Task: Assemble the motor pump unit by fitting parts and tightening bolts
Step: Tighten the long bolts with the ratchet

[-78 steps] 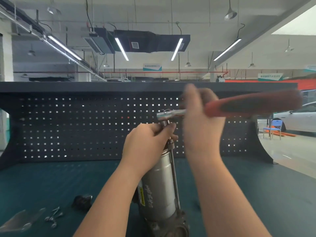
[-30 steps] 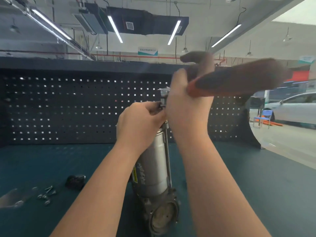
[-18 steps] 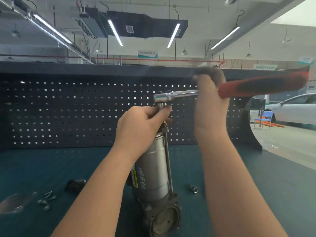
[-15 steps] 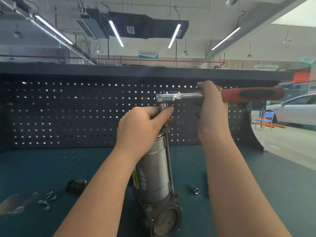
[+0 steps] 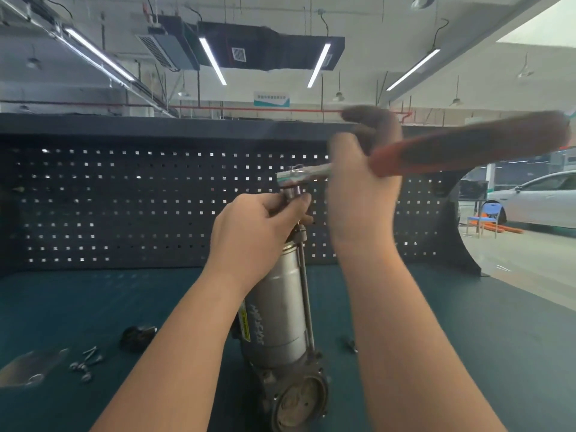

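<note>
Standing upright on the bench mat (image 5: 93, 300), the motor pump unit (image 5: 277, 310) is being bolted: the left hand (image 5: 255, 226) is pinching the socket (image 5: 293, 193) on top, the right hand (image 5: 361, 194) is gripping the ratchet (image 5: 436, 154). Loose screws (image 5: 85, 364) are suggesting more fastening is remaining.

Single head view, close, facing forward over bench (image 5: 93, 307) toward pegboard (image 5: 140, 207).

Ratchet handle (image 5: 467, 145) swung up, blurred
</note>
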Available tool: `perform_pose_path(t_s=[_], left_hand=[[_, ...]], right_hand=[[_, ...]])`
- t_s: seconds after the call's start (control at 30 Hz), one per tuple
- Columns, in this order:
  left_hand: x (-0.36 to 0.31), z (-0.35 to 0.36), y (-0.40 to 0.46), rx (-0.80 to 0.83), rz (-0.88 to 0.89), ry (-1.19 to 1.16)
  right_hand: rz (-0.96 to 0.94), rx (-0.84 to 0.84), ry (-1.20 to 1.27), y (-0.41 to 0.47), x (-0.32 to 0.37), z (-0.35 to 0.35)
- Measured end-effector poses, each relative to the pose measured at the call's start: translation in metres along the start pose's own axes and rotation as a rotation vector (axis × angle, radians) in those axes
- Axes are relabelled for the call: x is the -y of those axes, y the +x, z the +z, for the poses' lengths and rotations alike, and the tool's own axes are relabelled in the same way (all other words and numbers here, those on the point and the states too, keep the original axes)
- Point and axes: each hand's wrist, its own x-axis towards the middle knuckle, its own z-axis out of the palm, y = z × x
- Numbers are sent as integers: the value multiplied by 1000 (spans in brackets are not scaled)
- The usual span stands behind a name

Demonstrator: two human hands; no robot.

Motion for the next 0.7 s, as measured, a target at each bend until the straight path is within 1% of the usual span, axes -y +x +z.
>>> perform_pose_path(t_s=[0.03, 0.07, 0.1, 0.13, 0.17, 0.23, 0.27, 0.33, 0.37, 0.4, 0.43, 0.47, 0.5, 0.53, 0.57, 0.6, 0.63, 0.67, 0.7], left_hand=[[-2, -1, -2, 23, -8, -52], [-3, -2, -3, 45, -7, -64], [-3, -2, -2, 53, -10, -75], [-2, -1, -2, 54, -15, -71], [0, 1, -1, 50, -16, -53], [0, 2, -2, 20, -3, -27], [2, 2, -1, 4, 18, 24], [7, 5, 1, -21, 97, 134], [14, 8, 2, -18, 142, 100], [19, 7, 4, -5, 139, -34], [23, 5, 3, 30, 142, -171], [21, 4, 4, 20, 84, -408], [15, -4, 3, 47, -12, -641], [12, -6, 0, 110, -65, -760], [9, -3, -3, 142, -64, -647], [13, 1, -1, 129, -38, -443], [8, -1, 1, 59, -9, -241], [5, 0, 1, 44, 19, -92], [4, 0, 1, 46, 56, -18]], right_hand=[[140, -120, 147, 1, -5, -7], [286, -201, 263, 2, -11, -12], [391, -232, 313, 2, -17, -14], [428, -240, 308, -2, -19, -12], [386, -245, 289, -1, -18, -11], [193, -275, 232, -6, -6, 3], [81, -262, 157, -10, 3, 12], [-186, -183, -118, -25, 12, 31], [-321, -124, -271, -33, 14, 39], [-436, -62, -411, -40, 13, 47], [-472, 3, -502, -44, 13, 52], [-449, 43, -531, -46, 12, 55], [-411, 43, -517, -45, 11, 55], [-372, 11, -484, -41, 10, 51], [-350, -34, -436, -37, 8, 45], [-323, -79, -367, -32, 8, 39], [-288, -118, -260, -26, 6, 31], [-241, -142, -109, -19, 4, 23], [-176, -181, 50, -13, 2, 13]])
